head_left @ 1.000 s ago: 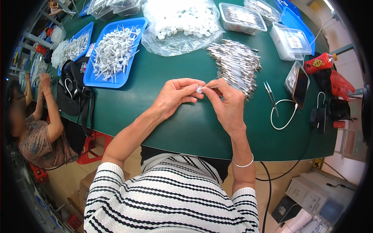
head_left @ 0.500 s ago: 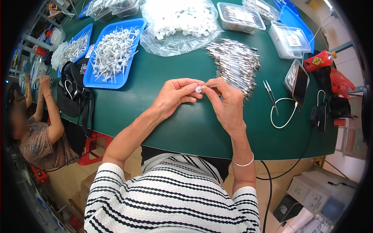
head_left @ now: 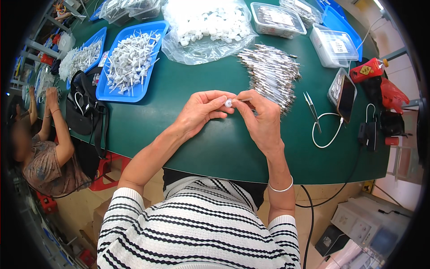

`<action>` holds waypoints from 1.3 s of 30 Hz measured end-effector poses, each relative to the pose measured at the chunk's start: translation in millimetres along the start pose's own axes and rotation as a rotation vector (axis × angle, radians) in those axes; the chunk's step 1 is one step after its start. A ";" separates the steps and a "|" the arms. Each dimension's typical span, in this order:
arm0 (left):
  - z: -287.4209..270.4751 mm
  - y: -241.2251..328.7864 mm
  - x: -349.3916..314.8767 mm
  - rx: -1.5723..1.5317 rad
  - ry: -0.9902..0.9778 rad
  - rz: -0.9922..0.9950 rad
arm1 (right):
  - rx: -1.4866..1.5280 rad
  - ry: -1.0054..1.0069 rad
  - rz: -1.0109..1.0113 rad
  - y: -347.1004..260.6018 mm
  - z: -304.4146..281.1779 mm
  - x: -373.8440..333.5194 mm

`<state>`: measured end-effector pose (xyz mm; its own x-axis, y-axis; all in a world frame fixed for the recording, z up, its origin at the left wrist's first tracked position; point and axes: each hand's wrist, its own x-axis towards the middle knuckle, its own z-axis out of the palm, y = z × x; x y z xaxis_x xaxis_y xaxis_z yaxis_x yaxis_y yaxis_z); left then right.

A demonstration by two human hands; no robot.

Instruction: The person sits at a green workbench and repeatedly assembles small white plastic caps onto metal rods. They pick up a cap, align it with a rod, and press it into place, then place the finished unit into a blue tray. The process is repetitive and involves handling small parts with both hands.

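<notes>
The left hand [head_left: 200, 112] pinches a white cap [head_left: 228, 103] between thumb and fingers, near-left of the rod pile [head_left: 271, 76]. The right hand [head_left: 261, 119] has narrowed fingertips beside the cap; their grip cannot be determined. Tweezers [head_left: 316, 120] lie near-right of the pile.

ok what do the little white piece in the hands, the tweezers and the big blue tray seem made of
Little white piece: probably plastic, smooth and pale, though too small and covered to be sure. Tweezers: likely metal, with a silvery sheen. Big blue tray: seemingly molded plastic, slightly shiny, one even color, rounded corners.
</notes>
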<state>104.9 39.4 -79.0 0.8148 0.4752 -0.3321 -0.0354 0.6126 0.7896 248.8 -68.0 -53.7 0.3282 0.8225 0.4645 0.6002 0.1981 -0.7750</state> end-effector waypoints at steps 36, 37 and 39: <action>4.0 1.2 -2.4 0.108 0.040 0.280 | 0.203 -0.062 0.355 -4.2 -7.4 -1.0; 4.6 0.1 -2.5 0.112 0.036 0.306 | 0.187 -0.087 0.366 -6.7 -7.7 0.1; 5.9 0.1 -2.6 0.113 0.040 0.319 | 0.157 -0.112 0.363 -8.5 -7.4 0.8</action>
<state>106.1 34.5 -75.0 0.7496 0.6574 -0.0769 -0.2192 0.3562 0.9084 249.4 -73.0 -43.6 0.4113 0.9054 0.1056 0.3382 -0.0440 -0.9401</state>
